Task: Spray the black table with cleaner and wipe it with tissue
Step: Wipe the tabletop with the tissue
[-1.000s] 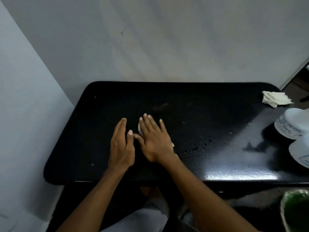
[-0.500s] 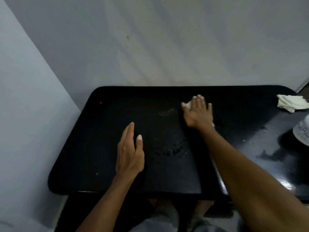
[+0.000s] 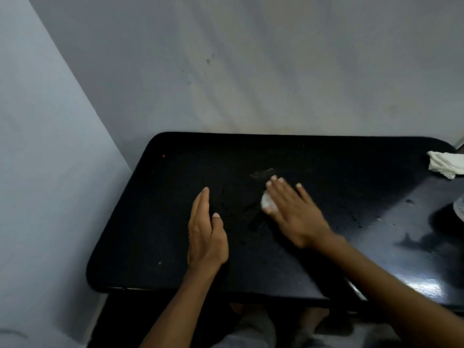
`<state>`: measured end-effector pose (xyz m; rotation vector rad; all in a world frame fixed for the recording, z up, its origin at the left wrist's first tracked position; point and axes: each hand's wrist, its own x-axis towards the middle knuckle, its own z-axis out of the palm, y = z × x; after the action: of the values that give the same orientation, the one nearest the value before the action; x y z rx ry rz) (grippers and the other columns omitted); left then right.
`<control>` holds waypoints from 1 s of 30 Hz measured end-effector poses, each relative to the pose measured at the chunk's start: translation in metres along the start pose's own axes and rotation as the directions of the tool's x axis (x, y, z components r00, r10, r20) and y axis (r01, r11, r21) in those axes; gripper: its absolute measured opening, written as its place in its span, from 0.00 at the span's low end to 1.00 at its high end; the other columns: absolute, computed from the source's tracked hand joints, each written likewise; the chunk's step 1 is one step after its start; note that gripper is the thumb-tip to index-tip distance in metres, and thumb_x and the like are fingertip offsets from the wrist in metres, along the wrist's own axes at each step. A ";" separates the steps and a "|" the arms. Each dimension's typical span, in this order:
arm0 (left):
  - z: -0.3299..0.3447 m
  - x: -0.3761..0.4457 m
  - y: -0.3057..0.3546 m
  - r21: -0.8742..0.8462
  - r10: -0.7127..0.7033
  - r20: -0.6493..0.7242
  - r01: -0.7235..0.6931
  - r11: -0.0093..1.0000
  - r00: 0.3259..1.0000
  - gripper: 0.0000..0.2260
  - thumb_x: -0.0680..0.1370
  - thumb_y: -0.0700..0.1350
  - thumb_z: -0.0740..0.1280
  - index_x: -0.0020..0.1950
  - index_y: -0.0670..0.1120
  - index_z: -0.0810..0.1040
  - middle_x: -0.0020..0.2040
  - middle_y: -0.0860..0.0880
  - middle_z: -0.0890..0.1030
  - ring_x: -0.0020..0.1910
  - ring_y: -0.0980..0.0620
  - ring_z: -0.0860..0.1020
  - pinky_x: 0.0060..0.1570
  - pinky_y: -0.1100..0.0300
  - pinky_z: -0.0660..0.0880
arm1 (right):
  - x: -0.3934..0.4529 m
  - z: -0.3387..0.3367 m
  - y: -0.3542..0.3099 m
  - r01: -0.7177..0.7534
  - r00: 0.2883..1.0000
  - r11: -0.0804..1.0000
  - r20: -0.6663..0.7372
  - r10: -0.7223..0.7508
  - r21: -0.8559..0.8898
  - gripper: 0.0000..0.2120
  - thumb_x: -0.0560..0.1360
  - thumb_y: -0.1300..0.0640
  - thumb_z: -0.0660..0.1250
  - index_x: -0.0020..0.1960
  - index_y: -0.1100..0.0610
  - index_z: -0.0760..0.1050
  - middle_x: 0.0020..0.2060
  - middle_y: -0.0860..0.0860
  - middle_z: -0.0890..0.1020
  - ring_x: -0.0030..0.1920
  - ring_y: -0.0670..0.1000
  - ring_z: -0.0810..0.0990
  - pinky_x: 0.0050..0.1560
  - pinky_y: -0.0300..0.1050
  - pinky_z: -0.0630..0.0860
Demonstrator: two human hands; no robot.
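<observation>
The black table (image 3: 155,222) fills the lower middle of the view, its top wet with small droplets. My right hand (image 3: 293,212) lies flat on the table's centre, pressing a white tissue (image 3: 266,202) that shows only at the thumb side. My left hand (image 3: 206,234) rests flat on the table to the left of it, fingers together and holding nothing. A pale smear (image 3: 262,173) sits just beyond my right fingertips.
A crumpled white tissue (image 3: 444,164) lies at the table's far right corner. A white container (image 3: 459,207) is cut off at the right edge. Grey walls stand close behind and to the left. My legs show under the front edge.
My right hand with the tissue swept from the centre to the far middle of the table, then came back toward me and to the left. My left hand stayed flat in place.
</observation>
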<state>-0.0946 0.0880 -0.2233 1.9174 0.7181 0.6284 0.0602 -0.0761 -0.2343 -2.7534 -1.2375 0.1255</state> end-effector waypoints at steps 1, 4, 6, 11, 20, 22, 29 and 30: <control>0.000 -0.002 0.001 -0.001 0.003 0.007 -0.003 1.000 1.000 0.28 0.78 0.42 0.56 0.79 0.49 0.60 0.78 0.51 0.63 0.76 0.56 0.61 0.76 0.53 0.59 | 0.017 -0.005 0.013 -0.098 0.995 0.995 -0.008 0.098 0.012 0.36 0.81 0.36 0.35 0.84 0.54 0.46 0.84 0.49 0.46 0.83 0.46 0.40 0.80 0.51 0.37; -0.002 -0.003 0.005 -0.011 -0.013 0.025 0.014 1.000 1.000 0.30 0.75 0.44 0.54 0.79 0.50 0.59 0.79 0.52 0.61 0.76 0.59 0.59 0.76 0.55 0.57 | 0.087 -0.019 0.018 -0.306 0.952 0.949 0.013 0.306 0.077 0.35 0.84 0.38 0.41 0.84 0.57 0.44 0.84 0.53 0.43 0.84 0.50 0.40 0.82 0.56 0.37; -0.003 -0.004 0.006 -0.032 -0.015 0.019 0.015 0.999 1.000 0.31 0.74 0.43 0.54 0.80 0.50 0.59 0.79 0.53 0.61 0.76 0.60 0.58 0.76 0.56 0.57 | 0.130 -0.019 -0.004 -0.371 0.929 0.923 0.036 0.369 0.098 0.37 0.84 0.37 0.41 0.84 0.60 0.43 0.84 0.54 0.43 0.84 0.51 0.39 0.82 0.57 0.38; -0.003 -0.001 0.006 -0.122 -0.041 -0.032 0.037 0.992 0.999 0.32 0.73 0.42 0.55 0.79 0.49 0.59 0.79 0.51 0.62 0.77 0.53 0.61 0.75 0.47 0.61 | 0.166 -0.013 -0.106 -0.119 0.989 0.991 0.098 0.113 0.063 0.35 0.85 0.39 0.42 0.84 0.59 0.41 0.84 0.54 0.42 0.84 0.51 0.39 0.82 0.55 0.38; -0.015 0.004 0.011 -0.333 -0.219 -0.278 0.120 0.935 0.935 0.27 0.70 0.40 0.55 0.70 0.45 0.73 0.66 0.49 0.75 0.65 0.56 0.73 0.68 0.52 0.70 | 0.005 0.004 -0.113 0.350 0.929 0.934 0.100 -0.356 0.079 0.31 0.84 0.41 0.38 0.83 0.51 0.38 0.82 0.46 0.38 0.81 0.44 0.33 0.81 0.48 0.32; -0.013 0.003 0.016 -0.346 -0.236 -0.270 0.134 0.928 0.933 0.24 0.72 0.38 0.55 0.67 0.44 0.75 0.62 0.49 0.77 0.62 0.54 0.75 0.66 0.52 0.71 | -0.034 0.000 -0.099 0.321 0.938 0.935 0.083 -0.336 0.152 0.31 0.84 0.41 0.39 0.84 0.50 0.39 0.82 0.45 0.38 0.81 0.41 0.33 0.80 0.45 0.33; -0.006 0.001 0.027 -0.304 -0.258 -0.180 0.196 0.932 0.949 0.22 0.74 0.32 0.57 0.66 0.42 0.76 0.62 0.46 0.78 0.60 0.51 0.76 0.60 0.58 0.73 | -0.096 -0.019 -0.069 0.141 0.970 0.988 -0.205 -0.127 0.057 0.08 0.75 0.59 0.74 0.54 0.56 0.83 0.55 0.55 0.80 0.51 0.57 0.81 0.44 0.48 0.80; -0.006 0.000 0.027 -0.275 -0.257 -0.158 0.207 0.939 0.954 0.22 0.75 0.32 0.57 0.66 0.42 0.76 0.62 0.46 0.78 0.60 0.51 0.76 0.59 0.60 0.72 | -0.095 -0.020 -0.069 0.144 0.971 0.988 -0.199 -0.130 0.058 0.06 0.76 0.60 0.73 0.52 0.56 0.83 0.51 0.53 0.80 0.47 0.55 0.79 0.41 0.47 0.78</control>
<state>-0.0930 0.0812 -0.1969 1.5209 0.9242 0.7242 -0.0513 -0.1026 -0.2025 -2.5383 -1.3361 -0.1077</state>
